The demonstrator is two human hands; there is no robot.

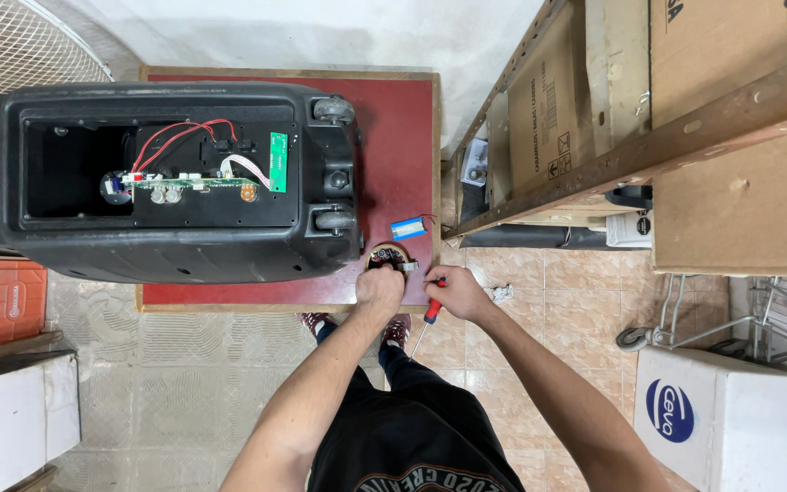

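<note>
Nearest the camera, the person's two forearms reach forward over dark trousers and a tiled floor toward the near edge of a red-topped table (403, 137). The left hand (379, 290) is curled, knuckles up, its fingers closed around the near side of a small round part (390, 256) that sits on the table's front edge; the exact grip is hidden under the hand. The right hand (454, 292) is just beside it, fingers folded round a red-handled screwdriver (428, 319) whose shaft points down and back toward the person, while the fingertips touch the right side of the round part. Just beyond the part lies a small blue battery pack (408, 228) with a thin wire. Farther left, a large black speaker cabinet (161, 173) lies on the table with its back open, showing a green circuit board (278, 162) and red wires. To the right stand cardboard boxes (730, 137) in a wooden rack, and a white box (721, 419) rests on the floor.
</note>
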